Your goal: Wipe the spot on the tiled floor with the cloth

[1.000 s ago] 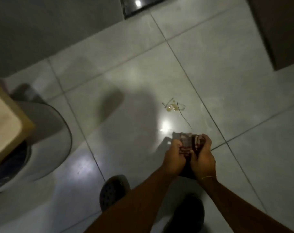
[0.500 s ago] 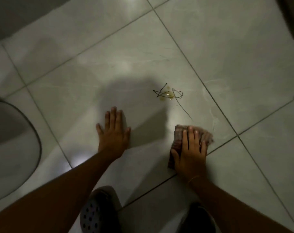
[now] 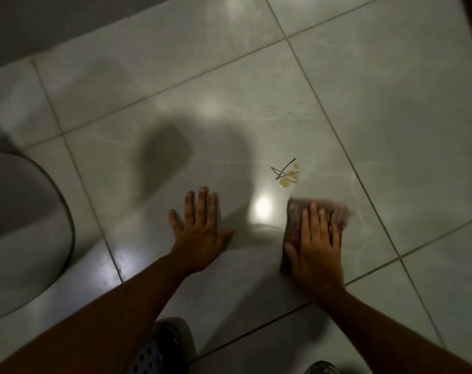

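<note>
At 6 o'clock, at the bottom edge of the view, a perforated clog (image 3: pixel 159 349) sits on the floor, and a sliver of a second shoe (image 3: pixel 321 368) shows at 5 o'clock. Both forearms reach up from there. The left hand (image 3: pixel 199 236) lies flat on the tiled floor (image 3: pixel 391 130), palm down, fingers spread and holding nothing. Well apart from it, toward 3 o'clock, the right hand (image 3: pixel 315 249) presses flat on a reddish-brown cloth (image 3: pixel 337 214), fingers extended on top of it rather than curled around it; the cloth's far edge sticks out past the fingertips and looks blurred. Just beyond that edge, toward 12 o'clock from the cloth, is the spot (image 3: pixel 286 182): a small yellowish wet patch crossed by thin dark scribbled lines (not touching the cloth). A bright reflection (image 3: pixel 262 209) glares on the tile between the two hands. At 9 o'clock, a large pale rounded object (image 3: pixel 27 225) fills the left edge; what it is cannot be told.
</note>
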Motion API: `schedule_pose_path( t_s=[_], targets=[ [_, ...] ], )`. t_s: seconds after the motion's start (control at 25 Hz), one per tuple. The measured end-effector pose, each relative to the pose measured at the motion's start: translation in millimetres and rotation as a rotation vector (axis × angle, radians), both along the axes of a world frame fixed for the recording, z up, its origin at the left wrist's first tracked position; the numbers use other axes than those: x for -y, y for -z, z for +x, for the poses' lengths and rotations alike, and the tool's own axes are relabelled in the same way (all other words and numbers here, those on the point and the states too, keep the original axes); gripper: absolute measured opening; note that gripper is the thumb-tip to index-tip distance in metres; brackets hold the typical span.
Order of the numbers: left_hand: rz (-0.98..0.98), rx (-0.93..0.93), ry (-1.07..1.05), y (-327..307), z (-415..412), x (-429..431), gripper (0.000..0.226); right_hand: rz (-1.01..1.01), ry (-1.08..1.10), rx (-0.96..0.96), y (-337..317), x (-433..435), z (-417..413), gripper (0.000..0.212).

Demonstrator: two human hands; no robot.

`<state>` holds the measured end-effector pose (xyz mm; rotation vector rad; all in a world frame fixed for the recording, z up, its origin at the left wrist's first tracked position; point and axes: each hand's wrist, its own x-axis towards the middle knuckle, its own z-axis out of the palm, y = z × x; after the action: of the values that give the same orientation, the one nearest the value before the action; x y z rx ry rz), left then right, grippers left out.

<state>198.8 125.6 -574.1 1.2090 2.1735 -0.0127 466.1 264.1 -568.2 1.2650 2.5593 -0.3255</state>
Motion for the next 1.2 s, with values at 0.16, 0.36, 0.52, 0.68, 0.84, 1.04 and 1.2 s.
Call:
schedule_pose_path(
  t_s=[0.16,0.36,0.52,0.68,0.84,1.04,1.2],
  targets=[
    [0.011,-0.008,0.01,3,0,1,0.089,-0.013,-0.046,-0.023,2,38,-1,0.089],
    [0.01,-0.016,0.016,5,-1,1,0.091,0.027,-0.074,-0.097,5,-39,-97,0.086],
    [-0.002,0.001,0.019,2,-1,1,0.091,-0.012,-0.058,-0.038,8,-4,-39,0.087],
    [-0.024,0.031,0.026,2,-3,2,0.093,-0.047,-0.024,0.033,-7,21,57,0.088],
    [-0.036,0.059,0.042,-1,-4,0,0.095,-0.004,-0.019,0.002,-5,-61,16,0.088],
    [-0.062,0.07,0.037,-2,-5,-1,0.095,0.084,0.14,-0.109,1,-103,-124,0.089],
    [-0.075,0.071,0.029,-3,-6,-3,0.095,0.032,-0.058,-0.123,6,-28,-102,0.091]
  ],
)
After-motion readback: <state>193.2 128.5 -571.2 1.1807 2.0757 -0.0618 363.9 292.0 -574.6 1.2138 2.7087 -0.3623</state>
